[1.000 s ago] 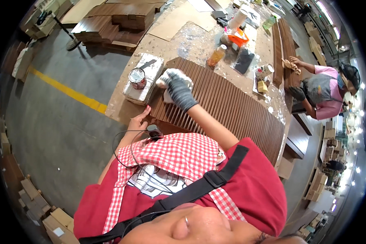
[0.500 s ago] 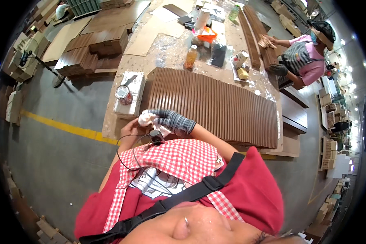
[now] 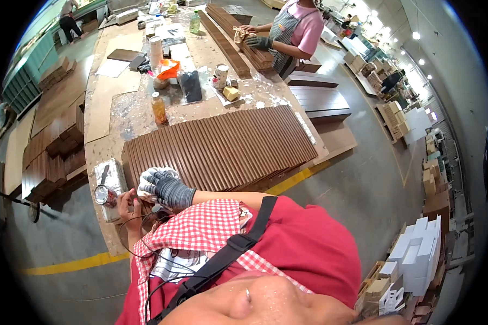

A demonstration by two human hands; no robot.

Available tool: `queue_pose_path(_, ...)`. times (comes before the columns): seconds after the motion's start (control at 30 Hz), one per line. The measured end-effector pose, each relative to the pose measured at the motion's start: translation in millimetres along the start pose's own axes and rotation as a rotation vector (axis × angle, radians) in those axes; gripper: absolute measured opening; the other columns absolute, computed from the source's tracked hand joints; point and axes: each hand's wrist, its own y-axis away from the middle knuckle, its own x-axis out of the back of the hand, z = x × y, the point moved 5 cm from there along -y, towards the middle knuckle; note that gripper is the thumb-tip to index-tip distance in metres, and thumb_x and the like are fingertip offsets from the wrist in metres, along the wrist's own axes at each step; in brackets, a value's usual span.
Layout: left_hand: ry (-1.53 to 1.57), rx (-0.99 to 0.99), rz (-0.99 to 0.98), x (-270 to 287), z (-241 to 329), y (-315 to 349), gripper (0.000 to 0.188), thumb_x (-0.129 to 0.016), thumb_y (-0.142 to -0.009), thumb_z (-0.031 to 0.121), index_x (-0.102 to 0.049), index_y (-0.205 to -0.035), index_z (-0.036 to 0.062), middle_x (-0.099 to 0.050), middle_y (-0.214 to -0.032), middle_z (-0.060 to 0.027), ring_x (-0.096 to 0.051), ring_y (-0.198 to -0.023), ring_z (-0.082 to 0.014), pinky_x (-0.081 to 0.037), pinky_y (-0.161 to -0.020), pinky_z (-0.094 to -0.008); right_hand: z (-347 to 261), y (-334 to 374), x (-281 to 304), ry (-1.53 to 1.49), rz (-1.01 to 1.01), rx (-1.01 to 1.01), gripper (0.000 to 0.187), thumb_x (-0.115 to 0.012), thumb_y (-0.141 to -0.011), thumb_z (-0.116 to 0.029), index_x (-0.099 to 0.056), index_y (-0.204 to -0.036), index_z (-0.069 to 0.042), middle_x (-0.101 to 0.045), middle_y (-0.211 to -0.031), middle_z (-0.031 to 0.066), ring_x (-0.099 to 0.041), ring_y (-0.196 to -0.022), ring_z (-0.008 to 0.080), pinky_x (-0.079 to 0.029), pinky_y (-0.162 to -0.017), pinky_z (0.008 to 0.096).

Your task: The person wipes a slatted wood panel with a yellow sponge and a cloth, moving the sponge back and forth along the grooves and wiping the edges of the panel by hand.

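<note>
My right hand, in a grey striped glove, is closed on a crumpled white cloth. It presses the cloth onto the near left end of a row of brown wooden slats, which lie side by side on the table. My bare left hand is beside the slats' near left corner, its fingers loosely bent and apart, with nothing seen in them. Just left of it, a small open tin can stands on a whitish wrapped block. A dark flat tool lies on that block.
On the worktable beyond the slats stand an amber bottle, a black pad, an orange-rimmed container and a yellow sponge block. A co-worker handles long brown boards at the far right. Stacked boards stand left.
My view has swung to the right. My right hand now lays the cloth on the slats' end, and my left hand has come away from the cloth toward the can.
</note>
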Motion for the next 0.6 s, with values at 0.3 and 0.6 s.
queue_pose_path(0.3, -0.001, 0.105, -0.151, -4.2, -13.7, -2.7, 0.044, -0.054, -0.093, 0.038, -0.045, -0.071, 0.0011, -0.040, -0.060, -0.0111, -0.042, -0.055, -0.0233, -0.035, -0.053, -0.0342, 9.1, -10.1, -0.8, -0.111, -0.026, -0.020, 0.048, -0.060, -0.084, -0.033, -0.052, -0.129, -0.019, -0.043, -0.133, 0.0158, -0.040, -0.126, 0.0350, -0.031, -0.101, 0.0505)
queue_pose_path(0.6, -0.176, 0.227, -0.133, 9.5, 1.8, 5.8, 0.043, -0.051, -0.092, 0.034, -0.041, -0.067, 0.0007, -0.036, -0.059, -0.0176, -0.040, -0.051, -0.0307, -0.034, -0.050, -0.0391, 54.0, -65.7, -18.6, -0.136, -0.128, -0.121, 0.056, -0.056, -0.087, -0.036, -0.044, -0.139, -0.022, -0.036, -0.145, 0.0171, -0.031, -0.137, 0.0349, -0.021, -0.113, 0.0464)
